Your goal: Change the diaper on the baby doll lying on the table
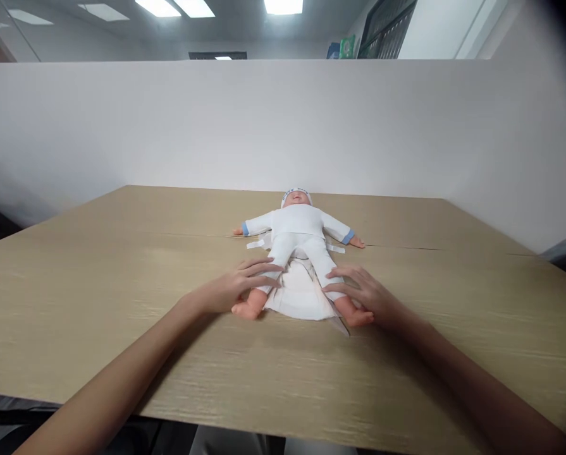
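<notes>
Centre frame, the baby doll (296, 220) lies face-up in soft white clothes, cap (296, 190) lettering too small to read; the left hand (249, 281) rests loosely spread fingers on one leg, the right hand (358, 287) on the other, thumbs hidden, so I can't tell whether either grips; between the legs a padded white diaper (301, 294) fans out, partly hidden beneath the hips, on the wood-grain table (97, 272); upper right, a green package (346, 47), contents hidden.

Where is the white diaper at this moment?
In the head view, below and right of centre, the diaper lies on the table partly under the doll, its near end showing between the left hand and the right hand.
</notes>
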